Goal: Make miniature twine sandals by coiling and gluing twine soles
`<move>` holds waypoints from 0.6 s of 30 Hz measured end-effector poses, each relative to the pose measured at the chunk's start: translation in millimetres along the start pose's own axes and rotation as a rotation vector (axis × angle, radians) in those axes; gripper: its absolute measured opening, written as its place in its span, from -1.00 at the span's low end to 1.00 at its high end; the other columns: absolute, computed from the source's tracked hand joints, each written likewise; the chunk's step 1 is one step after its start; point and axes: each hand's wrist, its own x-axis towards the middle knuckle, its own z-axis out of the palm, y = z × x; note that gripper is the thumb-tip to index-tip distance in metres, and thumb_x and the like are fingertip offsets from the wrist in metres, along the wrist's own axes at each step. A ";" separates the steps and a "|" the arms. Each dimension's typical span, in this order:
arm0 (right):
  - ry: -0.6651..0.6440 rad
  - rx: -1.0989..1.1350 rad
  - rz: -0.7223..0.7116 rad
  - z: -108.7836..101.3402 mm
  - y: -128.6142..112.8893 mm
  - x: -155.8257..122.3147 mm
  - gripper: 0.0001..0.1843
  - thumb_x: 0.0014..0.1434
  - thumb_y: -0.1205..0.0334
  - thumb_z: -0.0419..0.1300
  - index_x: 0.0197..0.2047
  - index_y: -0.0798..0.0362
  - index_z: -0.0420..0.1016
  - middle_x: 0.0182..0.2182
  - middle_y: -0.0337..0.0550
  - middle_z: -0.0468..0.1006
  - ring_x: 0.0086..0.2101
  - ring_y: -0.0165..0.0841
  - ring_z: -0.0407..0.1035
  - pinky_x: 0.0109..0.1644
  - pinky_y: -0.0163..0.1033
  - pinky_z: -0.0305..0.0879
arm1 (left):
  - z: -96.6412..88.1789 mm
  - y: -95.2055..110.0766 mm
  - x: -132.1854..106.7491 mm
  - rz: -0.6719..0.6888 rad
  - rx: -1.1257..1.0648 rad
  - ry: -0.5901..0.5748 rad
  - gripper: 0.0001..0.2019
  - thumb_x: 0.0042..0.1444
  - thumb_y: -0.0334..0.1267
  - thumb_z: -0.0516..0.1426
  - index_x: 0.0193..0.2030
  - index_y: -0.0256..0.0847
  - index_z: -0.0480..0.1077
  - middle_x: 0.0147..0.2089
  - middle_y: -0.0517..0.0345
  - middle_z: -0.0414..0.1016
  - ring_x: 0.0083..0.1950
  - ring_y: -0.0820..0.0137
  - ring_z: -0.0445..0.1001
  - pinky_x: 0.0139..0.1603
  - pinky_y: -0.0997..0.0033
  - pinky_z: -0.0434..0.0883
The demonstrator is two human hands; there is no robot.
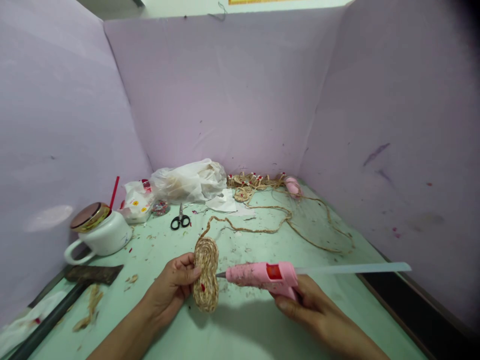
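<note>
My left hand is closed on a coiled jute piece shaped like a peanut, held upright on edge above the green table. My right hand grips a pink hot glue gun. A clear glue stick sticks out of its back to the right. The gun's nozzle points left and touches the coil's right edge. A loose jute cord runs from the top of the coil across the table toward the back.
Black scissors lie behind the coil. A white mug with a gold lid and red straw stands at the left, beside a dark hammer-like tool. Plastic bags, several finished jute pieces and purple partition walls close off the back.
</note>
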 end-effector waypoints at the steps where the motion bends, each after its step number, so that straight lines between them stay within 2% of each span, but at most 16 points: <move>1: -0.010 0.000 -0.009 -0.2 -0.1 -0.1 -0.66 0.14 0.14 0.06 -0.04 -0.05 0.48 -0.25 -0.15 0.54 -0.24 -0.20 0.36 -0.08 -0.14 0.24 | 0.1 0.0 0.1 -0.001 -0.001 0.000 -0.69 -0.34 -0.32 0.38 -0.39 -0.34 0.45 -0.48 0.10 0.51 -0.51 0.46 0.41 -0.42 0.48 0.37; 6: 0.015 0.001 0.002 0.3 -1.3 0.4 -0.62 0.14 0.14 0.07 0.03 -0.06 0.43 -0.17 -0.13 0.53 -0.15 -0.16 0.33 -0.08 -0.12 0.24 | -1.8 -1.0 0.0 0.007 -0.002 -0.017 -0.70 -0.30 -0.33 0.36 -0.36 -0.34 0.46 -0.45 0.08 0.53 -0.49 0.45 0.42 -0.42 0.47 0.36; 11: -0.039 0.036 -0.008 0.2 -10.4 1.2 -0.61 0.15 0.18 0.06 0.05 -0.07 0.41 -0.14 -0.17 0.52 -0.12 -0.18 0.32 -0.02 -0.14 0.21 | -3.1 -1.8 -0.4 0.007 0.006 -0.020 -0.72 -0.29 -0.32 0.36 -0.40 -0.33 0.44 -0.47 0.10 0.51 -0.50 0.47 0.41 -0.43 0.49 0.34; 14: -0.060 0.053 -0.013 0.5 -13.6 1.5 -0.63 0.14 0.20 0.07 0.01 -0.04 0.45 -0.18 -0.17 0.53 -0.16 -0.20 0.33 -0.02 -0.17 0.19 | -3.5 -1.4 0.2 0.015 -0.004 -0.022 -0.75 -0.29 -0.32 0.36 -0.45 -0.32 0.42 -0.45 0.11 0.51 -0.49 0.47 0.41 -0.43 0.50 0.34; 18: -0.011 0.022 0.040 1.2 -5.8 -0.1 -0.66 0.11 0.16 0.09 -0.05 0.00 0.49 -0.30 -0.16 0.53 -0.22 -0.18 0.34 -0.15 -0.18 0.25 | -4.4 -0.6 1.7 0.013 -0.015 -0.010 -0.74 -0.28 -0.34 0.36 -0.41 -0.33 0.43 -0.44 0.11 0.52 -0.49 0.48 0.41 -0.42 0.50 0.35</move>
